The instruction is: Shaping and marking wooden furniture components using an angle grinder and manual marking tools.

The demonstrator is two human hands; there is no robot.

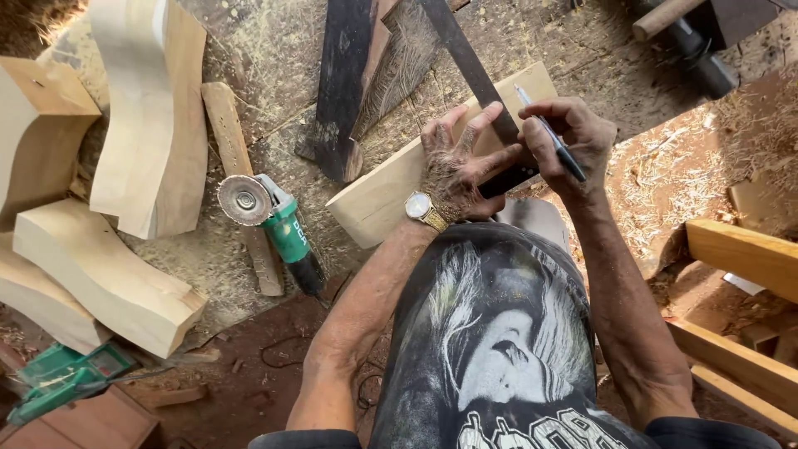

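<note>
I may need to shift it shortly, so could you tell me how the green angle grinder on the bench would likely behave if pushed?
The green angle grinder lies on its side across a wooden strip, so it would probably rock or pivot rather than slide. Its round disc might let the head end roll slightly. The sawdust-covered bench likely offers little grip.

Green angle grinder [278, 223] lies disc-up on the sawdust-covered tabletop [274, 58]. Left of the grinder: several curved pale wood blocks [150, 116], cut and stacked loosely. Touching it, a narrow wood strip [233, 141]. Below-left of it, a green power tool [62, 376]. Far right of it, pale timber lengths [740, 254].
</note>
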